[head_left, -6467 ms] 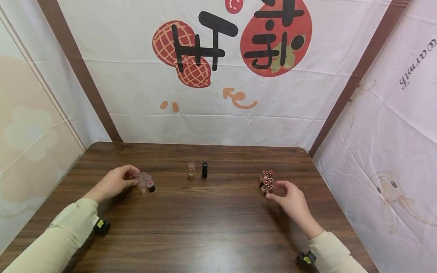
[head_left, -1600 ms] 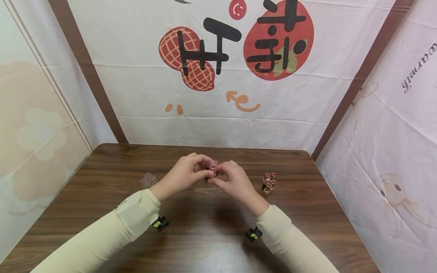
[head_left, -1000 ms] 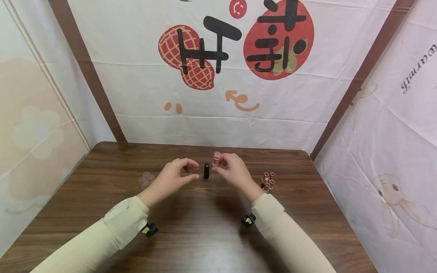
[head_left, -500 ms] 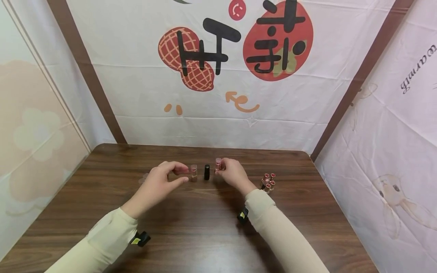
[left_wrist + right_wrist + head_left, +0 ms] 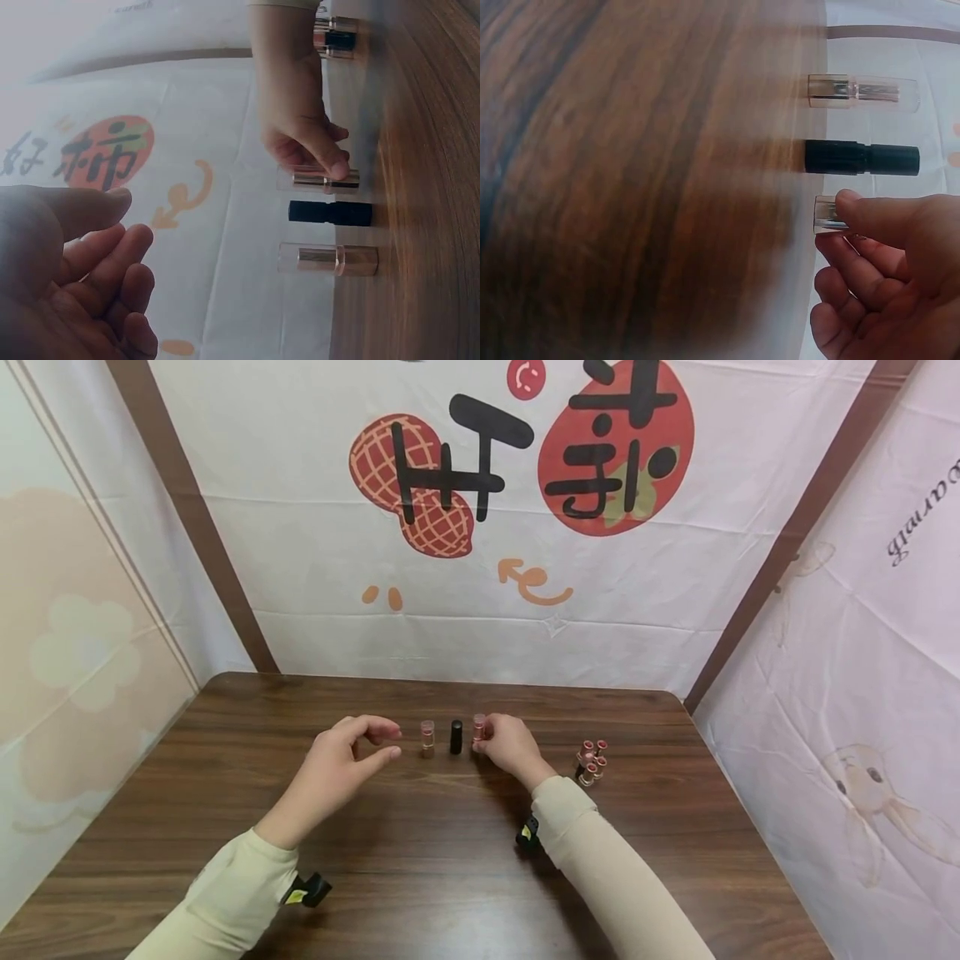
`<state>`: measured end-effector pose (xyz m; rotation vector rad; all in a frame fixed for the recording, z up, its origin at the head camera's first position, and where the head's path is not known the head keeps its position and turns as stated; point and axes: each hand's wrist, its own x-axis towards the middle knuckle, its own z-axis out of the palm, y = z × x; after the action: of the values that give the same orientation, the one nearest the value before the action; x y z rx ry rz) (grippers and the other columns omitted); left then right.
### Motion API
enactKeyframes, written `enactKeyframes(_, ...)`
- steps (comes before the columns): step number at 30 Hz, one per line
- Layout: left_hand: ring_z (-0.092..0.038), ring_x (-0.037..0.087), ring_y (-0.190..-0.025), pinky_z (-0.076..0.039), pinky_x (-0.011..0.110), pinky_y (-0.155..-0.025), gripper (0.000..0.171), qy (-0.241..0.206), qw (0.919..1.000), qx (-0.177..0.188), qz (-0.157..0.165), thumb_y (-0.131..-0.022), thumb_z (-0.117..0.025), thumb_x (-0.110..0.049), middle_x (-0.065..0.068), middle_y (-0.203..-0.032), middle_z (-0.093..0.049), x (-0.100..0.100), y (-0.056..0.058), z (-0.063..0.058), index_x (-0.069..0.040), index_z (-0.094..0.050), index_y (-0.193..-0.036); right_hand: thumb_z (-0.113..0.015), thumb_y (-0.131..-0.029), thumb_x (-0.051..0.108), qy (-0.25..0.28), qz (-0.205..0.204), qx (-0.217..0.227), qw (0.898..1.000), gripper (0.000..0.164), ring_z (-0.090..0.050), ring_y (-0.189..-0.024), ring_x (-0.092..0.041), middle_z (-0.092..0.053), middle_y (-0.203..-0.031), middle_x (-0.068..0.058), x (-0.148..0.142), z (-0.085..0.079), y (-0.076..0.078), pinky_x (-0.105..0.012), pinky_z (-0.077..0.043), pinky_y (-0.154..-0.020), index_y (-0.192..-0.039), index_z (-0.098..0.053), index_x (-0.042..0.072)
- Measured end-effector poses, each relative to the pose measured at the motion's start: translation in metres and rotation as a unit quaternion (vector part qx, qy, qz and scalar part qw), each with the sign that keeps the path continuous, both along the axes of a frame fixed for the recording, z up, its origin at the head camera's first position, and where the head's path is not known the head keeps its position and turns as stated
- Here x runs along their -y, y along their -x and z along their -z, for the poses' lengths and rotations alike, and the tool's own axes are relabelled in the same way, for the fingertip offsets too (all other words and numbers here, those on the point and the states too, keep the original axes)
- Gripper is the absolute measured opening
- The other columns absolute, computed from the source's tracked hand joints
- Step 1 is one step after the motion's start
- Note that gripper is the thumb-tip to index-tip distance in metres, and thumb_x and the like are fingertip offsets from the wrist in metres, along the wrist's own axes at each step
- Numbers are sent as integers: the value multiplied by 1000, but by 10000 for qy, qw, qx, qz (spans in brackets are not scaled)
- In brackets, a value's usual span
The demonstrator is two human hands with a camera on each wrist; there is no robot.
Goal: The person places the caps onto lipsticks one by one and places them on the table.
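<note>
One clear-capped lipstick (image 5: pixel 478 724) is upright beside the black tube (image 5: pixel 456 737), pinched by the right hand (image 5: pixel 513 747); the left hand (image 5: pixel 333 768) holds nothing, fingers apart; a sideways release could topple both

The brown table (image 5: pixel 420 877) has darker stripes. The middle lipstick (image 5: pixel 456 739) is black; the left lipstick (image 5: pixel 427 743) and right lipstick (image 5: pixel 478 729) are pinkish gold. I see pale cream sleeves (image 5: pixel 236 889) and, on white cloth (image 5: pixel 315 643), a red peanut (image 5: pixel 438 538) with orange netting.

R hand (image 5: pixel 512 745) hides pt of rt clear-capped lipstick (image 5: pixel 478 723); both sleeves (image 5: pixel 234 887) cut off, near edge; far-wall print (image 5: pixel 617 447) cut at top; table (image 5: pixel 630 187) blurry, rt wrist cam.
</note>
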<state>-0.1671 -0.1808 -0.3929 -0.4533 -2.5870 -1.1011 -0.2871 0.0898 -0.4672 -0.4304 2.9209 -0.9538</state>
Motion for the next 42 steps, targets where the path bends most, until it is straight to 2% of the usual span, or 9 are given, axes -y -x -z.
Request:
enactKeyframes(9, -54, 14, -86, -44, 27, -69, 23, 49, 10000, 55, -27, -92, -79, -23, -5, -103, -70, 6, 4, 2, -18, -71, -113, -78, -93, 21, 77, -4, 104, 9999, 9, -62, -81, -16, -72, -95, 0, 2, 6, 2, -37, -53, -78, -94, -71, 16)
enactKeyframes(15, -55, 16, -87, -44, 26, -69, 22, 101, 9999, 99, -97, -94, -77, -25, -2, -105, -70, 20, 8, 0, -16, -71, -114, -79, -92, 23, 115, 12, 176, 9998, 11, -62, -84, -16, -71, -96, 0, 4, 8, 3, -39, -53, -82, -96, -72, 16)
enactKeyframes(21, -59, 17, -85, -49, 25, -65, 26, -67, 9992, 335, -200, -97, -73, -29, 1, -109, -69, 39, 9, -6, -15, -69, -119, -81, -90, 23, 269, 149, 239, 9992, 26, -66, -100, -20, -72, -109, -2, 2, 7, -1, -42, -53, -90, -112, -69, 14)
enactKeyframes(26, -65, 21, -75, -52, 29, -57, 27, -146, 9985, 464, -256, -98, -72, -31, 1, -106, -68, 49, 12, -9, -16, -68, -120, -81, -90, 26, 258, 306, -79, 9992, 42, -65, -112, -26, -69, -120, -6, -2, -3, -9, -45, -53, -95, -125, -66, 10)
enactKeyframes(31, -65, 13, -84, -49, 21, -70, 25, 9, 9991, 208, -367, -98, -72, -30, 2, -106, -72, 57, 16, -14, -15, -70, -118, -82, -88, 26, 418, 517, -333, 9972, 45, -65, -109, -26, -67, -121, -7, -10, -19, -22, -46, -53, -93, -128, -66, 11)
enactKeyframes(35, -63, 8, -88, -46, 17, -73, 24, 92, 9988, 70, -468, -98, -72, -28, 3, -107, -74, 65, 18, -16, -13, -71, -117, -81, -89, 24, 666, 542, -391, 9955, 46, -63, -104, -24, -67, -120, -8, -18, -28, -35, -45, -54, -89, -130, -66, 11)
enactKeyframes(42, -64, 12, -91, -46, 20, -75, 29, 327, 9977, 240, -551, -99, -71, -31, 4, -110, -74, 78, 18, -14, -13, -70, -121, -82, -89, 22, 1089, 346, -545, 9920, 46, -65, -103, -22, -66, -120, -3, -31, -36, -56, -41, -56, -88, -131, -66, 12)
